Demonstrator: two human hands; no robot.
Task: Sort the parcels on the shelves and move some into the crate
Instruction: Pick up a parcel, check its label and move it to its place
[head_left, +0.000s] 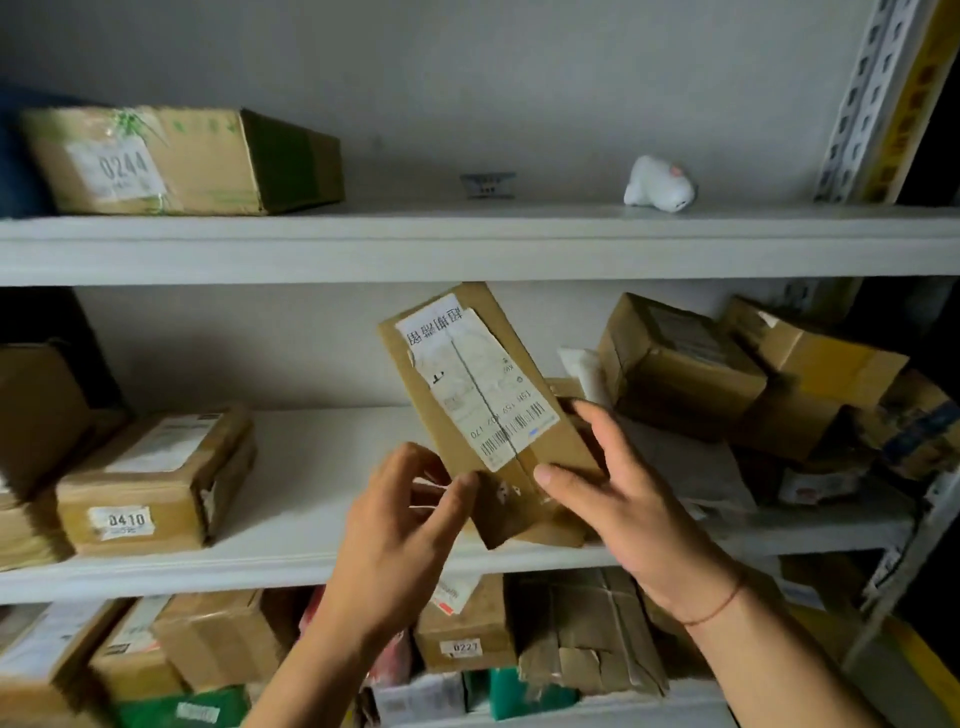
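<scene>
A flat brown cardboard parcel (483, 410) with a white shipping label stands tilted in front of the middle shelf (291, 566). My left hand (400, 525) pinches its lower left edge between thumb and fingers. My right hand (618, 493) grips its lower right side, thumb on the front face and fingers behind. No crate is in view.
Parcel 0244 (176, 161) lies on the top shelf, with a small white object (660, 184) to the right. Parcel 0410 (156, 478) sits on the left of the middle shelf; a heap of boxes (737, 379) on its right. Several parcels, including 0227 (462, 623), fill the lower shelf.
</scene>
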